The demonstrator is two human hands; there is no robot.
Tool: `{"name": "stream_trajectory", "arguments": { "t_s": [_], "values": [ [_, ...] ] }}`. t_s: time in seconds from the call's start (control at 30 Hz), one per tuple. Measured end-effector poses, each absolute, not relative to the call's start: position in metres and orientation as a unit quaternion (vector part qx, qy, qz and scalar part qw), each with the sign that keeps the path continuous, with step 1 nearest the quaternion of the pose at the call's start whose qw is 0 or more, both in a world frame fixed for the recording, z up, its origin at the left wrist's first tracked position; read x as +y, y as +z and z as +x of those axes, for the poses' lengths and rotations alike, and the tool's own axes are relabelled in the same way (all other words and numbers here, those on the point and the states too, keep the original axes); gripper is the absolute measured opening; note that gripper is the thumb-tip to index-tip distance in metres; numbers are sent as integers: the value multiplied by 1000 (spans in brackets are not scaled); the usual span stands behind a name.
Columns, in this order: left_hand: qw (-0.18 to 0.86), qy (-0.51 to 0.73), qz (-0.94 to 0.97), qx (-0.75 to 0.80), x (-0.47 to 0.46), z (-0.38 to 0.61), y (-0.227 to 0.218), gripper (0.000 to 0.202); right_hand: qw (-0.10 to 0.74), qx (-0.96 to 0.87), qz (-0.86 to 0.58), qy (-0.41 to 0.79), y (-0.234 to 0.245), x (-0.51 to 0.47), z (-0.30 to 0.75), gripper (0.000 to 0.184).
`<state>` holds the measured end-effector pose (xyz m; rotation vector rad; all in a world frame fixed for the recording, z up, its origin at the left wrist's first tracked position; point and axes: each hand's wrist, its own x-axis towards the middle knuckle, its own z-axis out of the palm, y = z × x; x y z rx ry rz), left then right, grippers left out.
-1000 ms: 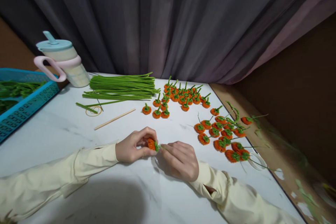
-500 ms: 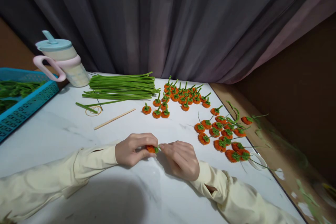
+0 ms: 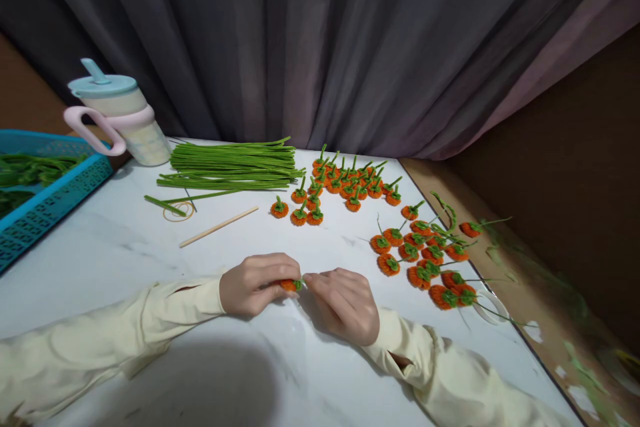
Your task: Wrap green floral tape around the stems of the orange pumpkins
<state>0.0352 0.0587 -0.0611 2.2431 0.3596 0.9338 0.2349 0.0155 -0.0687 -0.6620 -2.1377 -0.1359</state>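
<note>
Since a second ago, the left hand (image 3: 253,285) has flattened over a little orange pumpkin (image 3: 290,285), which now sits lower in the grip and shows less of itself; the right hand (image 3: 347,300) has barely shifted. From where I stand, the left fingers are closed on the pumpkin, just above the middle of the table (image 3: 320,380), its green top facing right. The right fingers are drawn together at that top and seem to pinch a thin stem end, too small to be sure of.

Judging by the rest, the work is well along but unfinished. Toward the back stands a cluster of stemmed pumpkins (image 3: 353,205), each with a short thick green stalk. Nearer on the right lie the wire-tailed pumpkins (image 3: 389,265), which look to be what is left. Plenty of green stems (image 3: 230,163) lie in a pile at the back.

Bare tabletop stretches before the forearms and around both hands. A wooden stick (image 3: 219,227) lies beyond the left hand. The right side is tighter: some tails overhang the table's edge, beside a white ring (image 3: 504,312), and one stray pumpkin (image 3: 469,229) lies past it.
</note>
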Motion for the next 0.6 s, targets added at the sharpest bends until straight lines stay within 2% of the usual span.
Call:
{"name": "stream_trajectory", "arguments": {
  "t_s": [0.33,0.47,0.6],
  "values": [
    [407,346,833,146,60,35,-59,10,408,-876,-243,-81,-68,17,236,25],
    [551,286,762,185,60,36,-60,12,398,-884,-228,-96,-67,18,238,23],
    [694,233,648,212,62,37,-61,24,399,-883,-227,-99,-68,18,238,24]
  ]
}}
